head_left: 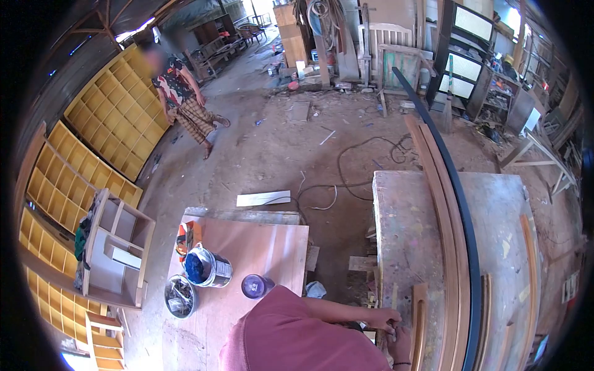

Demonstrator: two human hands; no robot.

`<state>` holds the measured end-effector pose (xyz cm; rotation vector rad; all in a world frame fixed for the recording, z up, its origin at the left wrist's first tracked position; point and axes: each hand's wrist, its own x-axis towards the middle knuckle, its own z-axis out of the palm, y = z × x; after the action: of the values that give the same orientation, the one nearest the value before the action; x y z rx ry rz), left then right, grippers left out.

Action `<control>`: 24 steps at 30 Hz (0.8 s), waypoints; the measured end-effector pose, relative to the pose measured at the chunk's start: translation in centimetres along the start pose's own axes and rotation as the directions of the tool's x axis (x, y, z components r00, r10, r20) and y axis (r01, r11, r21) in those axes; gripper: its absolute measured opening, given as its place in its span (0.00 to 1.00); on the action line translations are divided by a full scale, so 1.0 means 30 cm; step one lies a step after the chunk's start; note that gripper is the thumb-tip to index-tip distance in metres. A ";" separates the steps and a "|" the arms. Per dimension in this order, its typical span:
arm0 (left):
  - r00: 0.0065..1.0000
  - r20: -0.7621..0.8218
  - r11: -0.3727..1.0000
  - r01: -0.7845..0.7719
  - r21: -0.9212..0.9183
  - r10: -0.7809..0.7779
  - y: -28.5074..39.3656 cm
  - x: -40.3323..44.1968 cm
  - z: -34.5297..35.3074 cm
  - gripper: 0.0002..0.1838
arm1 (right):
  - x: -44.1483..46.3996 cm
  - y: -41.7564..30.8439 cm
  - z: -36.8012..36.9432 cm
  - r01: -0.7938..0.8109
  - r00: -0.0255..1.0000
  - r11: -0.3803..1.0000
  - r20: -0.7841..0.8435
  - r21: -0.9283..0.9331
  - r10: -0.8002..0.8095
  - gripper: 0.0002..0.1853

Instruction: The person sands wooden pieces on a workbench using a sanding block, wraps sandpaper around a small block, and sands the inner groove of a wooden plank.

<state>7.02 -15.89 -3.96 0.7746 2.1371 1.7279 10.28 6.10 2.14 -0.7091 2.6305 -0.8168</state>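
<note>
Low in the view, my left hand (385,318) and my right hand (400,344) are close together at the left edge of the worn workbench (408,247). The fingers of my left hand are bent; what they hold, if anything, is too small to make out. My right hand is partly hidden by the red sleeve, and its fingers are unclear. Just right of the hands lies a short wooden piece (419,318) with a groove. Long brown wooden strips (448,247) and a long black strip (467,235) run along the bench.
A plywood table (266,241) at left bears a white bucket (221,272), a tin of metal bits (180,297) and a purple-lidded tub (254,286). A person (179,93) stands by yellow shelving (111,105). Cables (340,167) lie on the floor.
</note>
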 end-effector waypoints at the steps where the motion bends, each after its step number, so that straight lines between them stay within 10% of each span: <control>1: 1.000 -0.003 1.000 0.001 0.000 -0.001 -0.009 0.001 0.007 0.19 | -0.001 0.012 0.002 0.003 1.000 1.000 0.002 -0.001 -0.003 0.18; 13: 0.999 0.035 0.991 0.023 -0.130 -0.018 -0.071 0.017 0.042 0.17 | -0.030 0.299 0.075 0.186 0.979 0.983 0.079 0.008 -0.186 0.20; 24: 0.988 0.140 0.985 0.084 -0.151 -0.063 -0.056 0.014 0.012 0.19 | -0.005 0.111 -0.072 -0.222 0.949 0.949 0.272 0.222 0.159 0.21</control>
<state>6.47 -15.58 -5.63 0.7373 1.8928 1.7289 8.27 9.52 1.92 -0.4461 2.2743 -0.9146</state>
